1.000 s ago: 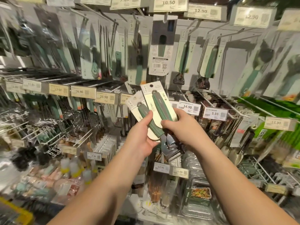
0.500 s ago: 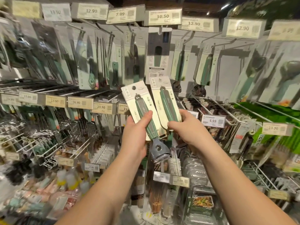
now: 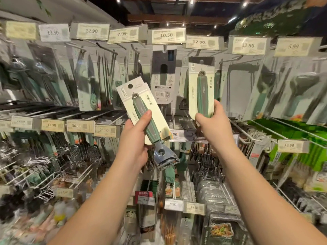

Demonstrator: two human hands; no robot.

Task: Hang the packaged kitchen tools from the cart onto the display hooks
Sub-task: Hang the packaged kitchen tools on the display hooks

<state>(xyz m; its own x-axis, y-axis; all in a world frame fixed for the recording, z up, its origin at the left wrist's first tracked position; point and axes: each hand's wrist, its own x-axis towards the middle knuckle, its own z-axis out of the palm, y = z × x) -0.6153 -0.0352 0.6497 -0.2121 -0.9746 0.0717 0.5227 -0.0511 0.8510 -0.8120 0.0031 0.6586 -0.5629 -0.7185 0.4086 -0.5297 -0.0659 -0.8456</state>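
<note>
My left hand [image 3: 135, 138] grips a packaged green-handled peeler [image 3: 143, 112] on a cream card, tilted left, its metal head [image 3: 165, 156] sticking out below. My right hand [image 3: 215, 126] holds a second packaged peeler [image 3: 201, 92] upright by its lower end, raised in front of the top row of hooks. The card's top sits just under the hook [image 3: 192, 52] below the 12.90 price tag [image 3: 203, 42]. Whether the card is on the hook, I cannot tell.
Rows of display hooks carry packaged knives, tongs and green-handled tools [image 3: 92, 82]. A grey-carded tool [image 3: 163, 75] hangs between my two hands. Price tags [image 3: 166, 35] line the hook ends. Lower hooks hold graters [image 3: 92, 152] and brushes [image 3: 169, 174]. Green boxes [image 3: 300, 138] sit at right.
My hands have drawn apart. The right hand lifted its peeler up and to the right toward the top hooks. The left hand kept its peeler lower. The camera tilted upward.
</note>
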